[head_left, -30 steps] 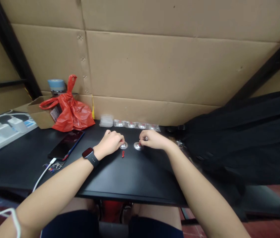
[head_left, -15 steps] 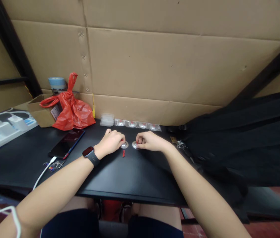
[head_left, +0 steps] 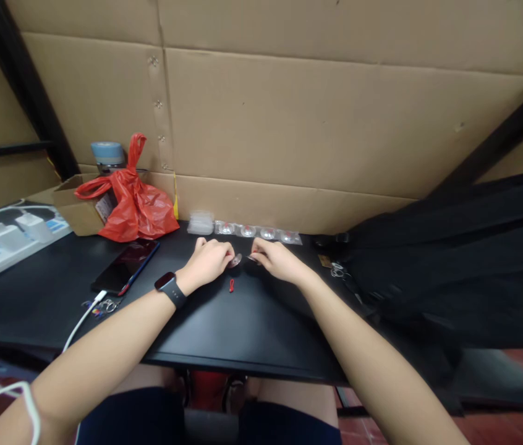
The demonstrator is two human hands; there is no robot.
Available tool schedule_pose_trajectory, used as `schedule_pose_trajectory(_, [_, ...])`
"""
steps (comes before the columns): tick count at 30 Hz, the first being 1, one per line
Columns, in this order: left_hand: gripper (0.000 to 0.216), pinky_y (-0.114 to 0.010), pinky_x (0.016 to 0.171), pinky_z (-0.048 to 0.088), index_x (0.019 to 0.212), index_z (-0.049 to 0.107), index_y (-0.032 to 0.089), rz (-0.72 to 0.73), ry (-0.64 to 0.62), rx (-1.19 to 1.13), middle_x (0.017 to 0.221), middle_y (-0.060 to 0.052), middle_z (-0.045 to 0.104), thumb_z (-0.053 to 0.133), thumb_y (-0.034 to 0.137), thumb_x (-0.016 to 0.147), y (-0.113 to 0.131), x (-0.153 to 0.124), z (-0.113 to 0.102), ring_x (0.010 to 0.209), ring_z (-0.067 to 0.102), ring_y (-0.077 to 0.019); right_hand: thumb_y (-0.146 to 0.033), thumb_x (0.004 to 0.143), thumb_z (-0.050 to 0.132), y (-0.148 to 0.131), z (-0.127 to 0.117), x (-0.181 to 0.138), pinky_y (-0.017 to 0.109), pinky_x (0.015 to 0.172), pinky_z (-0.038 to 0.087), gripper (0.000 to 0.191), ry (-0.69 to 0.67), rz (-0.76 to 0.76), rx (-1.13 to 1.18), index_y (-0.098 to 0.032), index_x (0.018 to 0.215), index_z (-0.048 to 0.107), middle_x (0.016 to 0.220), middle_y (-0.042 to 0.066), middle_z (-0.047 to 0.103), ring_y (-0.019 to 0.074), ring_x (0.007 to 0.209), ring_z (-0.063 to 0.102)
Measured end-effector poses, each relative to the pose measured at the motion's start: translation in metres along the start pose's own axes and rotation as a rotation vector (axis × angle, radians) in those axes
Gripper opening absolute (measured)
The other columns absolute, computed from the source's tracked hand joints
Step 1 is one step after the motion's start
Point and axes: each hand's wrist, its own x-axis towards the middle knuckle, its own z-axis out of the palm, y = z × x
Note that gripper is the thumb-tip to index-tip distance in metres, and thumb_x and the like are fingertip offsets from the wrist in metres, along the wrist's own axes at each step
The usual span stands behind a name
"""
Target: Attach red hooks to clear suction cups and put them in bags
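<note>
My left hand (head_left: 209, 262), with a dark smartwatch (head_left: 169, 289) on its wrist, is closed in a pinch on a small silver disc (head_left: 236, 261) tilted up off the black table (head_left: 243, 321). Fingertip to fingertip with it, my right hand (head_left: 274, 259) is also closed in a pinch; a second disc shows only as a sliver at its fingertips. A tiny red piece (head_left: 231, 285) lies on the table just below the left hand. A row of clear packets with discs (head_left: 256, 232) and a small clear stack (head_left: 199, 224) lie along the cardboard wall behind.
A phone (head_left: 125, 267) lies left of my hands, with a white cable and keys (head_left: 102, 305) beside it. Farther left are a red plastic bag (head_left: 134, 207), a cardboard box (head_left: 73, 205), a blue-lidded jar (head_left: 106, 154) and a white power strip (head_left: 2, 247). Black fabric (head_left: 451, 259) covers the right side.
Both hands have drawn together. The two silver discs that lay flat and apart on the table are now lifted and brought together between the fingertips.
</note>
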Motion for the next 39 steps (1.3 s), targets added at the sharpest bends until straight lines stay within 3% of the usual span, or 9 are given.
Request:
schedule_pose_trajectory(5, [0.018, -0.033, 0.084, 0.040, 0.091, 0.065, 0.023, -0.147, 0.112, -0.196, 0.093, 0.000, 0.075, 0.050, 0.031, 0.095, 0.002, 0.004, -0.003, 0.089, 0.067, -0.0197, -0.034, 0.090, 0.058, -0.012, 0.010, 0.003, 0.030, 0.068, 0.054, 0.014, 0.149, 0.016, 0.335, -0.020, 0.086, 0.058, 0.081, 0.005, 0.073, 0.0181, 0.070, 0.071])
schedule_pose_trajectory(9, [0.016, -0.030, 0.084, 0.045, 0.091, 0.065, 0.023, -0.165, 0.149, -0.302, 0.096, 0.000, 0.075, 0.052, 0.032, 0.094, 0.007, 0.003, -0.005, 0.090, 0.068, -0.0186, -0.041, 0.088, 0.061, -0.020, 0.025, 0.006, 0.031, 0.068, 0.059, 0.021, 0.231, 0.080, 0.572, -0.021, 0.088, 0.056, 0.109, 0.008, 0.071, 0.0185, 0.077, 0.074])
schedule_pose_trajectory(16, [0.015, -0.033, 0.087, 0.044, 0.092, 0.064, 0.023, -0.206, 0.170, -0.287, 0.095, 0.000, 0.075, 0.051, 0.030, 0.095, 0.013, 0.001, -0.008, 0.092, 0.069, -0.0193, -0.047, 0.081, 0.071, -0.027, 0.029, 0.005, 0.030, 0.067, 0.063, 0.034, 0.161, 0.155, 0.965, -0.023, 0.098, 0.054, 0.113, 0.005, 0.066, 0.0174, 0.077, 0.075])
schedule_pose_trajectory(19, [0.016, -0.036, 0.090, 0.042, 0.092, 0.065, 0.023, -0.233, 0.150, -0.273, 0.094, 0.001, 0.076, 0.050, 0.031, 0.095, 0.015, 0.001, -0.009, 0.089, 0.069, -0.0195, -0.044, 0.080, 0.073, -0.030, 0.026, 0.004, 0.031, 0.071, 0.064, 0.041, 0.134, 0.151, 1.020, -0.026, 0.113, 0.058, 0.113, 0.005, 0.065, 0.0173, 0.078, 0.075])
schedule_pose_trajectory(25, [0.019, -0.039, 0.093, 0.036, 0.096, 0.065, 0.023, -0.206, 0.121, -0.226, 0.096, 0.000, 0.076, 0.049, 0.033, 0.097, 0.017, 0.001, -0.007, 0.093, 0.068, -0.0201, -0.037, 0.070, 0.083, -0.025, 0.027, 0.005, 0.034, 0.072, 0.064, 0.049, 0.143, 0.142, 0.937, -0.023, 0.114, 0.065, 0.113, 0.008, 0.066, 0.0200, 0.078, 0.075])
schedule_pose_trajectory(28, [0.024, -0.041, 0.094, 0.036, 0.101, 0.068, 0.025, -0.156, 0.110, -0.093, 0.103, -0.003, 0.075, 0.047, 0.038, 0.098, 0.000, 0.004, -0.010, 0.102, 0.065, -0.0225, -0.035, 0.070, 0.082, -0.015, 0.025, 0.006, 0.035, 0.072, 0.064, 0.050, 0.186, 0.136, 0.806, -0.023, 0.115, 0.065, 0.119, 0.009, 0.066, 0.0192, 0.077, 0.074])
schedule_pose_trajectory(32, [0.031, -0.045, 0.096, 0.037, 0.099, 0.073, 0.023, -0.207, 0.133, 0.113, 0.121, -0.008, 0.071, 0.047, 0.040, 0.097, -0.048, 0.008, -0.020, 0.117, 0.057, -0.0289, -0.036, 0.072, 0.080, -0.002, 0.016, 0.008, 0.033, 0.070, 0.062, 0.047, 0.269, 0.152, 0.718, -0.022, 0.113, 0.065, 0.121, 0.011, 0.066, 0.0174, 0.074, 0.073])
schedule_pose_trajectory(36, [0.035, -0.038, 0.097, 0.041, 0.100, 0.075, 0.026, -0.125, 0.014, 0.076, 0.127, -0.004, 0.069, 0.043, 0.040, 0.098, -0.091, 0.007, -0.026, 0.120, 0.059, -0.0241, -0.037, 0.072, 0.078, 0.007, 0.007, 0.008, 0.034, 0.068, 0.061, 0.047, 0.299, 0.169, 0.687, -0.021, 0.114, 0.063, 0.119, 0.012, 0.067, 0.0168, 0.070, 0.072])
schedule_pose_trajectory(39, [0.033, -0.041, 0.098, 0.041, 0.108, 0.074, 0.028, -0.156, -0.044, 0.097, 0.131, -0.004, 0.067, 0.046, 0.041, 0.096, -0.102, 0.006, -0.023, 0.124, 0.057, -0.0259, -0.036, 0.072, 0.078, 0.011, 0.004, 0.008, 0.034, 0.069, 0.060, 0.047, 0.286, 0.163, 0.664, -0.021, 0.114, 0.064, 0.119, 0.011, 0.067, 0.0169, 0.071, 0.072])
